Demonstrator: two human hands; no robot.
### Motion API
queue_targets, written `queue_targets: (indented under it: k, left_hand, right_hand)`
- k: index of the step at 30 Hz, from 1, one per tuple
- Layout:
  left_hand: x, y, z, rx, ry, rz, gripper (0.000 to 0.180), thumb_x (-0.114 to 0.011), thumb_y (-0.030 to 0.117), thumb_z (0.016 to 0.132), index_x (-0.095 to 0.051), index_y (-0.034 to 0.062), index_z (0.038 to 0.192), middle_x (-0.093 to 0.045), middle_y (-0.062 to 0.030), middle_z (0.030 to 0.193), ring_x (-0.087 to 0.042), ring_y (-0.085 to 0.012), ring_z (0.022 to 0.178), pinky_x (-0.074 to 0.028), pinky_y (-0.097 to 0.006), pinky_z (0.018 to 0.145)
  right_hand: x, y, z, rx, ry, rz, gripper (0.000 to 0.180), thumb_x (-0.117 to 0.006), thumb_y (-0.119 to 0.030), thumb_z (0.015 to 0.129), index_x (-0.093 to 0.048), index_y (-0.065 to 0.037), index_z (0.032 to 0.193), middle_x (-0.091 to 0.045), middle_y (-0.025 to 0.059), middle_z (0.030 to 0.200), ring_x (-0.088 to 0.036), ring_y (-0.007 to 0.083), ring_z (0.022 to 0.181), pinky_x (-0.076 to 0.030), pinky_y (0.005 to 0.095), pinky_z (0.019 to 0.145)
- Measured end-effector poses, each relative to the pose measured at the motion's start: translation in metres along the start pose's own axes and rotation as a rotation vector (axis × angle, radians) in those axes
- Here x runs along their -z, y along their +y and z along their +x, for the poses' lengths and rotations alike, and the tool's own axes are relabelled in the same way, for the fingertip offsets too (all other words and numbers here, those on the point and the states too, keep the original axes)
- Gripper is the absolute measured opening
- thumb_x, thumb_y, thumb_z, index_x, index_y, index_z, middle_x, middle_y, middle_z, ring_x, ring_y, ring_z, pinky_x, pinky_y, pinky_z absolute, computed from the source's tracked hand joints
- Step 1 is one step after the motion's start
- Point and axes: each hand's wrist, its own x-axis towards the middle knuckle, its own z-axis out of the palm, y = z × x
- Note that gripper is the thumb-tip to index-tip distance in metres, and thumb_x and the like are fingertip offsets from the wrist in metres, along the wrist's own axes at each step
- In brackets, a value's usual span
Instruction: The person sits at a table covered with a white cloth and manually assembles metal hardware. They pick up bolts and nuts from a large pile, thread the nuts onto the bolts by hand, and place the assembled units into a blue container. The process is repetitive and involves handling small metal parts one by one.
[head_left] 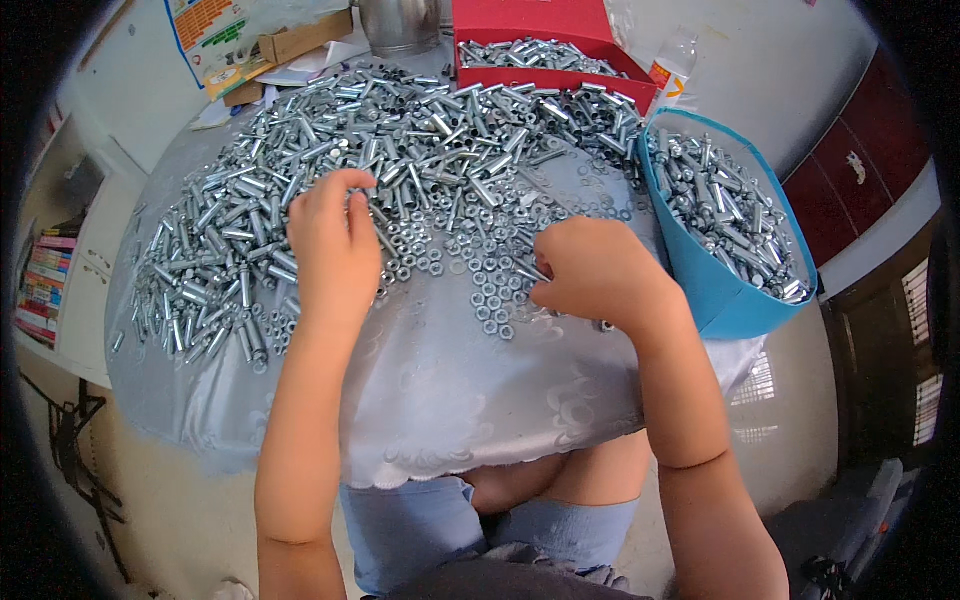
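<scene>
A large heap of silver metal sleeves and bolts (250, 215) covers the far and left parts of the table. My left hand (335, 235) is over the near side of this heap, its index finger and thumb bent but apart, with nothing visible between them. Loose hex nuts (490, 290) lie in a patch between my hands. Beside that patch, my right hand (600, 265) is closed with the fingers curled in. Small metal parts lie at its fingertips, and what it grips is hidden. Flat washers (595, 190) are scattered beyond my right hand.
A blue fabric bin (735, 315) full of bolt-and-sleeve pieces stands at the right. At the back are a red box (560, 75) of metal parts, a metal bucket (400, 25), a plastic bottle (675, 65) and a cardboard box (305, 38). A silvery cloth (480, 390) covers the table.
</scene>
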Motion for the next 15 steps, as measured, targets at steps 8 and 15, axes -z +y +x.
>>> queue_targets:
  k: [8,15]
  left_hand:
    - [-0.001,0.007,0.003,-0.334,-0.288,0.304,0.027,-0.051,0.001,0.075,-0.057,0.0095,0.1,-0.059,-0.0069,0.1,-0.046,-0.0274,0.102,-0.034,-0.039,0.088]
    - [-0.028,-0.02,0.008,-0.286,-0.156,0.206,0.033,-0.051,0.005,0.077,-0.052,0.0092,0.109,-0.054,-0.0074,0.11,-0.044,-0.0276,0.106,-0.033,-0.041,0.091]
  right_hand:
    - [-0.002,0.012,0.016,0.042,-0.012,0.313,0.02,-0.062,-0.019,0.061,-0.059,0.0,0.068,-0.055,0.0117,0.059,-0.052,0.0258,0.055,-0.042,0.0335,0.054]
    - [-0.002,0.017,0.022,-0.014,0.108,0.385,0.024,-0.063,-0.024,0.069,-0.062,-0.001,0.075,-0.057,0.0139,0.064,-0.054,0.0283,0.061,-0.043,0.0363,0.058]
